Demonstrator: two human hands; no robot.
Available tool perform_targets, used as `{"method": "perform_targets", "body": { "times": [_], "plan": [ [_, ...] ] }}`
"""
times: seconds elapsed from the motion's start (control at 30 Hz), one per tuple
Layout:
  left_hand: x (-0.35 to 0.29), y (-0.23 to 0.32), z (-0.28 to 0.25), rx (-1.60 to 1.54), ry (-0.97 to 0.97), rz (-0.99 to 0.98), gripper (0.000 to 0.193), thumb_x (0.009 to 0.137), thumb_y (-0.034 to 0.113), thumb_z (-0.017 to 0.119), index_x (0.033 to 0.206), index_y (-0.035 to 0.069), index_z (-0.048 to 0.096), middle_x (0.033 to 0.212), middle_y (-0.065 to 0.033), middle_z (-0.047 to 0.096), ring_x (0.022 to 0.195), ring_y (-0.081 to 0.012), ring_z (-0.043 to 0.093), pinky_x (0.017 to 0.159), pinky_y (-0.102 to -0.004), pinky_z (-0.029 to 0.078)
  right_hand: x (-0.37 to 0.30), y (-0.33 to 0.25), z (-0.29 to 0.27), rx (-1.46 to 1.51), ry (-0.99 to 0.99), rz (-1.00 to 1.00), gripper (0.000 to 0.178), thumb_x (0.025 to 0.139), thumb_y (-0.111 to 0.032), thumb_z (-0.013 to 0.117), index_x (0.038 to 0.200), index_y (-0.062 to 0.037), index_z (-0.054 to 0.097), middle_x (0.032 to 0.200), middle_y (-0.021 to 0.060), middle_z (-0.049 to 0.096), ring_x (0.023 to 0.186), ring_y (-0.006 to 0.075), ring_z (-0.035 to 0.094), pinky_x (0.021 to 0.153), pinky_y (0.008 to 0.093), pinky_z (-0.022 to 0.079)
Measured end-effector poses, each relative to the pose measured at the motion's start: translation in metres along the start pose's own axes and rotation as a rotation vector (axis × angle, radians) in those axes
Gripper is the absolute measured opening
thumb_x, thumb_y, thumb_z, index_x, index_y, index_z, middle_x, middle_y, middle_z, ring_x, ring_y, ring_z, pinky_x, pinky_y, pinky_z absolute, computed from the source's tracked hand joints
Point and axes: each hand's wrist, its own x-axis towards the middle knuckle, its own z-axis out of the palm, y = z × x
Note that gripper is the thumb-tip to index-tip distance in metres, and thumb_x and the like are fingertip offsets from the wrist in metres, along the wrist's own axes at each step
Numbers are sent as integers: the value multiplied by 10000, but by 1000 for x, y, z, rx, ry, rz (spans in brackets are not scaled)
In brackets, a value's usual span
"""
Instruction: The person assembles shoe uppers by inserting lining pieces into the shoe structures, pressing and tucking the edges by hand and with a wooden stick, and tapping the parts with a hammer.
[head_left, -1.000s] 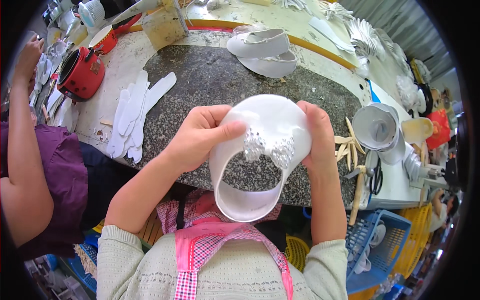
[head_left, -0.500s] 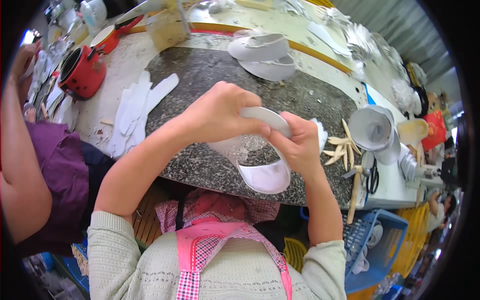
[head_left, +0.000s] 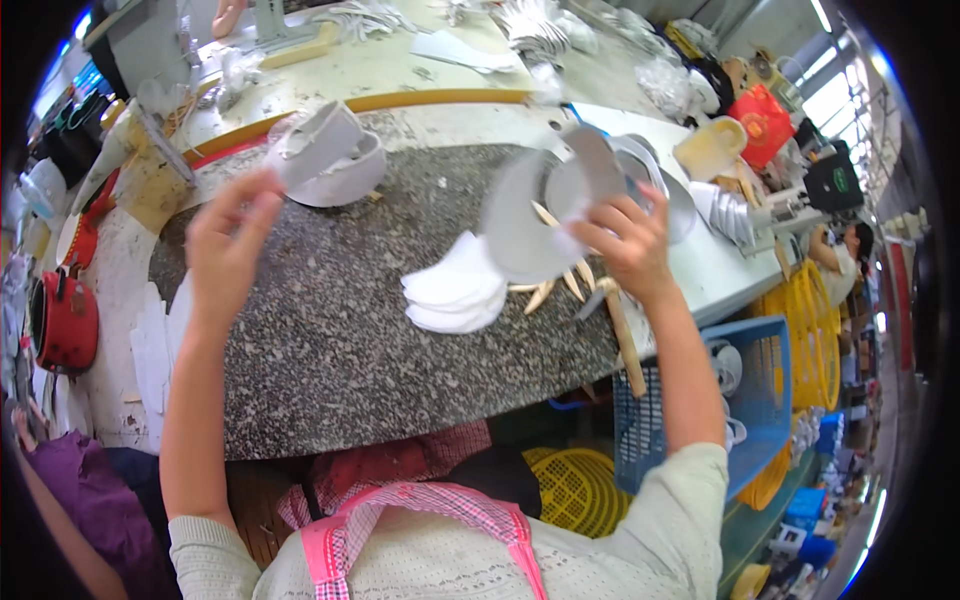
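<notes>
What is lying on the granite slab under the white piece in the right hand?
Under the white piece in the right hand lie stacked white pads and pale wooden sticks on the granite slab; whatever lies directly beneath is hidden.

right hand [head_left: 628, 243] gripping white shoe piece [head_left: 520, 225], left hand [head_left: 228, 245] raised, empty

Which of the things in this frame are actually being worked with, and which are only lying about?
In hand:
- right hand holds a grey-white shoe piece
- left hand raised, open, nearest the white shoe parts
- stack of white insoles on the granite slab

Lying about:
- red pot
- blue crate
- yellow basket
- wooden sticks
</notes>
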Motion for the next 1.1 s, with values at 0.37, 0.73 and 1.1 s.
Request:
{"method": "perform_targets", "body": {
  "times": [0.37, 0.73, 1.1],
  "plan": [
    [10, -27, 38, 109, -489, -199, 167, 815, 117, 624, 958, 45, 671, 869, -57, 679, 824, -120, 627, 752, -260, 474, -43, 91, 115, -147, -300, 512, 210, 694, -169, 672, 901, -209, 676, 835, -24, 566, 864, 191, 512, 774, 394, 341],
    [105, -95, 74, 640, 203, 225, 398, 714, 251, 712, 1025, 18, 623, 957, -134, 624, 958, -285, 560, 890, -394, 410, 103, -49, 88, 524, 46, 315, 449, 642, -148, 680, 1084, -101, 619, 1010, 86, 626, 969, 278, 553, 871, 376, 391],
    [43, -15, -48, -820, 485, -166, 246, 847, 193, 636, 977, -15, 612, 862, -77, 647, 766, -137, 606, 678, -262, 472, 183, -68, 163, 616, 110, -82, 157, 658, -110, 696, 782, -104, 600, 765, 31, 572, 983, 229, 537, 877, 429, 326]
  ]
}}
